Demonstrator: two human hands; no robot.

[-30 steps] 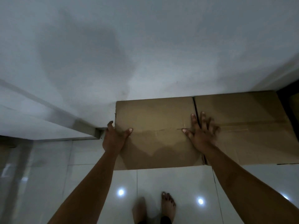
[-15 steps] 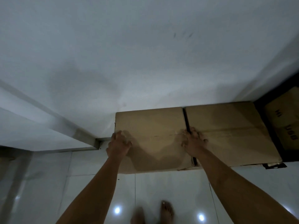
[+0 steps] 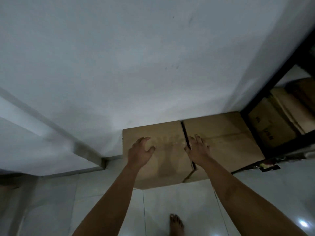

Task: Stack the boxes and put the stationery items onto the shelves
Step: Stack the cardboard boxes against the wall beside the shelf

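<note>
Two brown cardboard boxes stand side by side on the floor against the white wall. My left hand (image 3: pixel 140 150) rests on top of the left box (image 3: pixel 163 169), fingers bent and thumb pointing right. My right hand (image 3: pixel 197 149) lies across the dark gap between the boxes, its fingers reaching onto the top of the right box (image 3: pixel 230 138). The left box's near right corner overlaps the front of the right box. No stationery is visible.
A black metal shelf frame (image 3: pixel 255 103) stands at the right, with more cardboard boxes (image 3: pixel 272 126) inside it. A small dark item (image 3: pixel 270 167) lies on the tiled floor by the shelf's foot. My bare foot (image 3: pixel 176 223) is below the boxes. A wall ledge (image 3: pixel 71 142) runs at the left.
The view has tilted up and right, showing more of the shelf. My left hand moved from the left box's side edge onto its top; my right hand stays at the gap.
</note>
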